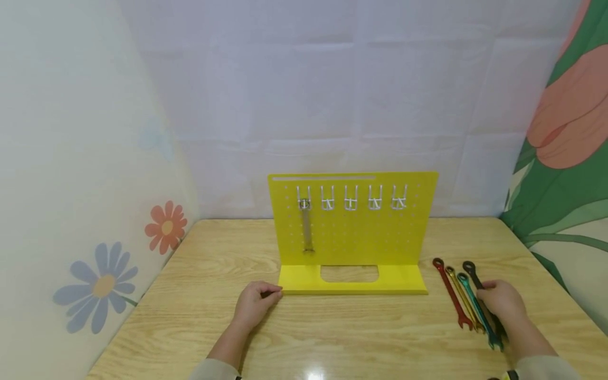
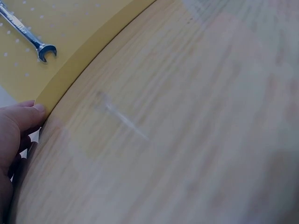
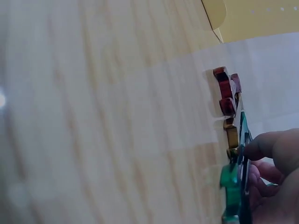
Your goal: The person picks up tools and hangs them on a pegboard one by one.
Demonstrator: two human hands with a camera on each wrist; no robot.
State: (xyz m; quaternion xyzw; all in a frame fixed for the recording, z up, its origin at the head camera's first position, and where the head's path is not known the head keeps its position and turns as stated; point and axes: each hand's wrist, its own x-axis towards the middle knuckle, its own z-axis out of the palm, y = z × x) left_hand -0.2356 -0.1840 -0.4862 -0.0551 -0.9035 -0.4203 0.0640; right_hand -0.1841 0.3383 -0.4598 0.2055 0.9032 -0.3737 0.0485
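In the head view, pinched the near left corner of the yellow pegboard [image 1: 356,243] with the left hand [image 1: 255,304], probably for steadiness; with the right hand [image 1: 504,304], gripped the black wrench [image 1: 475,282], outermost on the table [image 1: 342,332], likely easiest to reach. In the left wrist view, set thumb [image 2: 38,108] at the board's edge, clear of the silver wrench [image 2: 22,28]. In the right wrist view, closed fingers [image 3: 260,143] beside green wrench [image 3: 230,185], gold wrench [image 3: 232,137] and red wrench [image 3: 225,91].

A pale, creased sheet [image 1: 304,95] is hanging behind the wood-grain table [image 1: 166,316]; on the left wall [image 1: 71,158] a blue flower [image 1: 103,286] and a smaller red flower [image 1: 167,228] are showing, while on the right pink petals [image 1: 575,116] are spreading among green leaves [image 1: 541,195], and glare [image 1: 314,374] is gleaming off the table
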